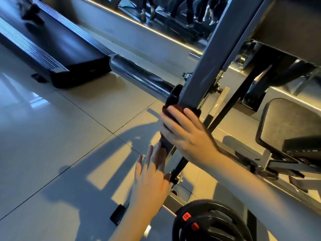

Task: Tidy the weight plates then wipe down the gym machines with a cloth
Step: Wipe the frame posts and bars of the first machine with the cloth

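Wiping stage, black spoked weight plates [208, 223] stowed low: my right hand [184, 131] clasps dark brownish cloth [171, 111] round slanted grey steel machine arm [208, 66], left hand [151, 173] flat-fingered just below; next, I judge, slide cloth along it

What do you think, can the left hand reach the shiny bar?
Probably yes: the left hand is open and holds nothing, and the space up to the shiny bar looks free.

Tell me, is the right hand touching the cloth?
Touching. The head view shows the right hand wrapped over the dark cloth, holding it against the grey post of the machine.
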Demonstrator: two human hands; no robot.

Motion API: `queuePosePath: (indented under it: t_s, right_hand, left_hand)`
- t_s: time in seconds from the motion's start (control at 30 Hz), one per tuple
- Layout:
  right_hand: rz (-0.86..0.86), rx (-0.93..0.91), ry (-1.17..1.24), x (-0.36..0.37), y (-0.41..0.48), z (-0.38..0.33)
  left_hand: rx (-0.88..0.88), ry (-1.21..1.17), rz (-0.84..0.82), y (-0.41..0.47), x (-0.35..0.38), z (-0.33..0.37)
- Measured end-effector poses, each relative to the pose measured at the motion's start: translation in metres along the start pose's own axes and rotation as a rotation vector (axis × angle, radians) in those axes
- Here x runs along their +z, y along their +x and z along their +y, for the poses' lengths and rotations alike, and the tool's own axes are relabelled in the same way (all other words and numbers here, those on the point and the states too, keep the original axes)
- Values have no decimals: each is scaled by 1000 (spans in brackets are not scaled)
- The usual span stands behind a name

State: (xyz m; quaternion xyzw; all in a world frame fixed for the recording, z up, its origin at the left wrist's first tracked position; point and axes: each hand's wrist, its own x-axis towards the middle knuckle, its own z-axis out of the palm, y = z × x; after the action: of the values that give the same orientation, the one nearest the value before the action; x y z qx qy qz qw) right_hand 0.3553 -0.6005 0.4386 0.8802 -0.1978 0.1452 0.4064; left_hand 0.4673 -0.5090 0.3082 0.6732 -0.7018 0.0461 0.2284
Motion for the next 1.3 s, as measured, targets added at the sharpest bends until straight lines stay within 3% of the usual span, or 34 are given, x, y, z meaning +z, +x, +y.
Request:
queuePosePath:
  t_s: [0.1,0.3,0.5,0.63,0.7,0.83,1.0,1.2,1.3]
  right_hand:
    - [-78,-87,-34,-11,4,12]
    - [226,251,-91,-20,31,42]
    - [-53,-33,-57,-28,15,38]
    - [72,131,-110,-35,24,50]
    - [47,197,-97,-30,20,36]
    - [-85,39,-119,-30,16,28]
    - [53,278,-125,-40,31,47]
    - [-97,38,-91,-47,29,51]
    - [-28,182,-128,-52,37,63]
  left_hand:
    - [10,-22,0,1,-7,1]
    - [84,1,129,26,-19,-7]
    - [80,-61,44,31,-27,-2]
    - [137,-68,38,34,-40,-11]
    - [83,-57,75,43,-57,-15]
    - [29,-197,53,77,-94,-29]
    - [154,-91,157,114,-112,-42]
    - [252,70,239,155,-109,-58]
    - [273,67,221,160,-106,-66]
